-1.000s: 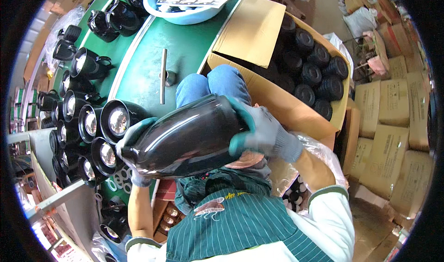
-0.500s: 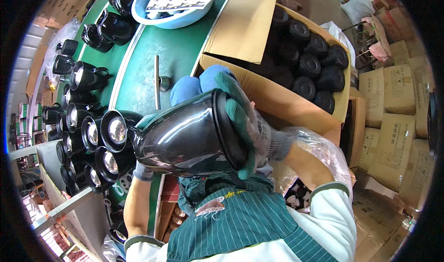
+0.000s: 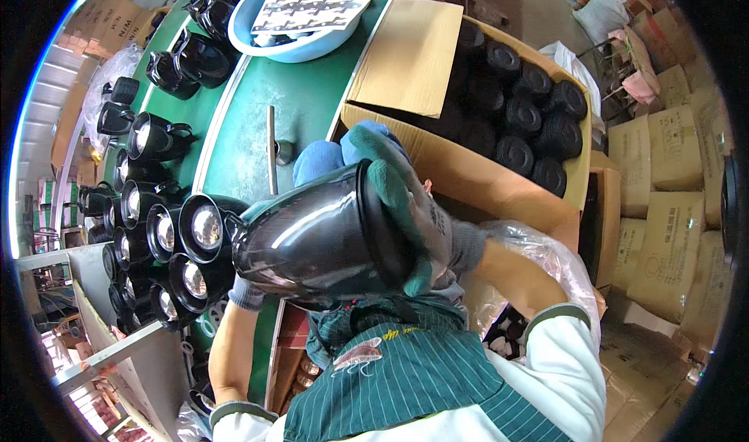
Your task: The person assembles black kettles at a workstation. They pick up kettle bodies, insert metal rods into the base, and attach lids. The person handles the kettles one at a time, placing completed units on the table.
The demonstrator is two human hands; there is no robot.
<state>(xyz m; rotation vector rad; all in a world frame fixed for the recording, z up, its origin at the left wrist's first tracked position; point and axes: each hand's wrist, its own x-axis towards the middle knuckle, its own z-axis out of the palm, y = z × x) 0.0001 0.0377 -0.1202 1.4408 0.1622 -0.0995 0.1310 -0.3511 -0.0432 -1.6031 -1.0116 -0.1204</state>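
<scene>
A glossy black vacuum jug (image 3: 312, 231) lies on its side in front of my chest, its wide ringed end to the right. My right hand (image 3: 402, 216), in a grey and green work glove, is closed around that end. At the jug's narrower left end is my gloved left hand (image 3: 256, 209), mostly hidden behind the jug; its fingers do not show, but it supports the body. Close to its left stand black jugs (image 3: 195, 280) with shiny mirrored insides. Beyond the held jug, two blue rounded shapes (image 3: 318, 161) show, their kind unclear.
An open carton (image 3: 499, 184) packed with black round-ended parts stands at the right. A pale blue basin (image 3: 312, 50) with a printed sheet sits on the green bench (image 3: 257, 91). More black jugs (image 3: 204, 58) line the far left. Stacked cartons (image 3: 675, 223) fill the right side.
The bench and its contents sit slightly lower and further right in view. The jug stays in both hands, and my right hand's fingers have shifted a little on its wide end.
</scene>
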